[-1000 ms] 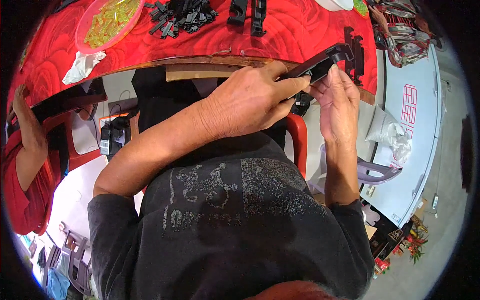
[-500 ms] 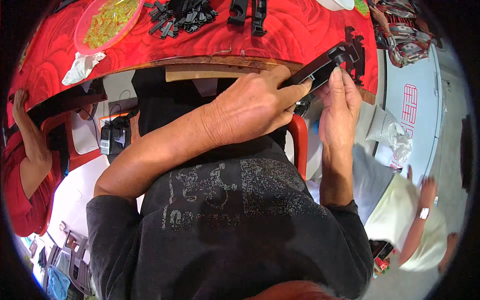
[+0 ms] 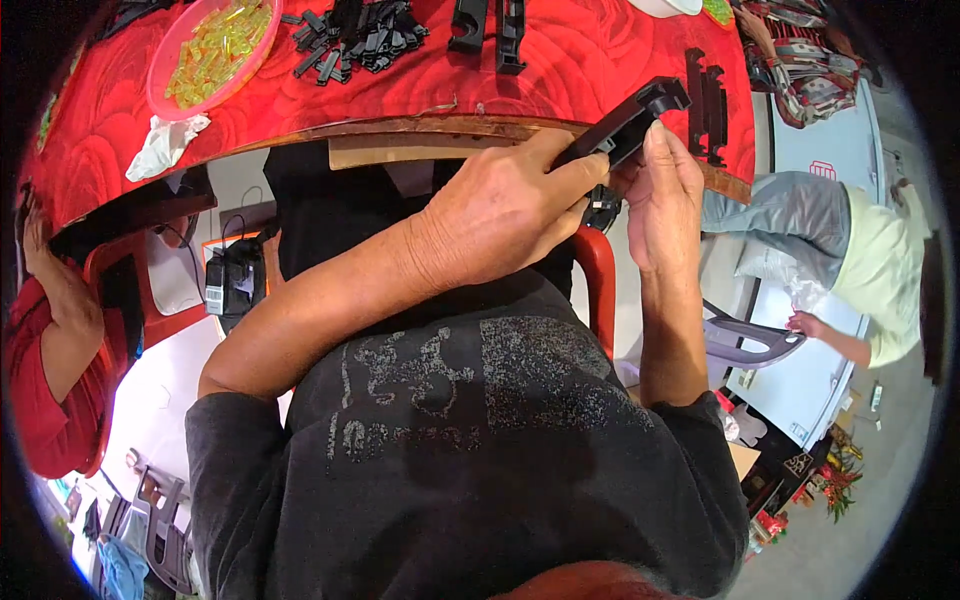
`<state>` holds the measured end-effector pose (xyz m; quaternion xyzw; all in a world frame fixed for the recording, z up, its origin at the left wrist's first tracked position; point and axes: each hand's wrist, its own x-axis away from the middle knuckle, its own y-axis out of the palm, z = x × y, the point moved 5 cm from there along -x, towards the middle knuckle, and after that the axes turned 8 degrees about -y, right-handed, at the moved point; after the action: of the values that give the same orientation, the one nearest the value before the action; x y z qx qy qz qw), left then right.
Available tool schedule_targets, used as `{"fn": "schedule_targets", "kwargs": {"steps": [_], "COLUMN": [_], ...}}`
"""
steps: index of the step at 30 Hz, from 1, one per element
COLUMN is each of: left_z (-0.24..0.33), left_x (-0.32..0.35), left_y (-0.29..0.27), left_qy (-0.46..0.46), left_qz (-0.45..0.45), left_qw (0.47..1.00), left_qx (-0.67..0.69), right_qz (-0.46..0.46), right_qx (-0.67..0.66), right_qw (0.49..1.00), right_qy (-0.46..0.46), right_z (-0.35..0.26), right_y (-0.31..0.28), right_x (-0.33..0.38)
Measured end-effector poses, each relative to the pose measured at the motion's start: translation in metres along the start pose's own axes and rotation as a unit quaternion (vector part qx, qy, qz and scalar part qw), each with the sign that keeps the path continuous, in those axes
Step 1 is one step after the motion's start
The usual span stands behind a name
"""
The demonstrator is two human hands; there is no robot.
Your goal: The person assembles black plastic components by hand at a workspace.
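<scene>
A long black plastic housing (image 3: 622, 125) with a curved end is held above the table's near edge, tilted up to the right. My left hand (image 3: 505, 205) is closed round its lower end. My right hand (image 3: 668, 195) grips its side from below, thumb up against it; the right fingertips are partly hidden behind the part. Just right of it on the table lie two similar black parts (image 3: 714, 115). Farther off, two more black housings (image 3: 510, 40) lie beside a pile of small black pieces (image 3: 365, 40).
On the red-patterned table (image 3: 570, 60), a pink basin (image 3: 153, 88) holds yellow translucent pieces (image 3: 220, 55). A crumpled white tissue (image 3: 167, 147) lies at the edge. A red chair (image 3: 597, 285) is below my hands. One person in red (image 3: 65, 345) is at left; another in pale clothing (image 3: 870, 270) is at right, touching a grey chair (image 3: 750, 340).
The housing and both hands have shifted slightly left. My right thumb has moved off the curved end and down the side. The person at right has moved farther up the view.
</scene>
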<state>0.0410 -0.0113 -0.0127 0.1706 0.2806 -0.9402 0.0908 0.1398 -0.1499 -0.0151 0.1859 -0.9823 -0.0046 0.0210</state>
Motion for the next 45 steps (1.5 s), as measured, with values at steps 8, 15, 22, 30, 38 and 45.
{"fn": "schedule_targets", "kwargs": {"steps": [8, 15, 22, 30, 38, 45], "left_z": [0.012, 0.022, 0.019, 0.016, 0.011, 0.010], "left_x": [0.004, 0.002, -0.002, -0.006, -0.008, -0.008], "left_y": [0.003, 0.000, 0.000, 0.002, 0.003, 0.004], "left_qy": [-0.020, -0.059, -0.080, -0.060, -0.065, -0.033], "left_qz": [0.021, 0.024, -0.004, -0.006, -0.039, 0.006], "left_qw": [0.999, 0.997, 0.997, 0.998, 0.995, 0.999], "left_qx": [-0.017, -0.042, -0.005, 0.023, 0.063, 0.030], "right_qz": [0.002, -0.020, -0.012, -0.033, -0.012, -0.024], "right_qx": [0.042, 0.048, 0.024, 0.071, 0.065, 0.071], "right_qw": [0.999, 0.998, 0.999, 0.996, 0.997, 0.996], "right_qy": [-0.030, -0.043, -0.035, -0.045, -0.049, -0.046], "right_z": [-0.007, -0.011, -0.010, -0.011, -0.014, -0.014], "right_y": [-0.001, -0.004, -0.002, -0.007, -0.001, -0.003], "right_x": [-0.004, -0.002, -0.005, -0.010, -0.009, -0.007]}}
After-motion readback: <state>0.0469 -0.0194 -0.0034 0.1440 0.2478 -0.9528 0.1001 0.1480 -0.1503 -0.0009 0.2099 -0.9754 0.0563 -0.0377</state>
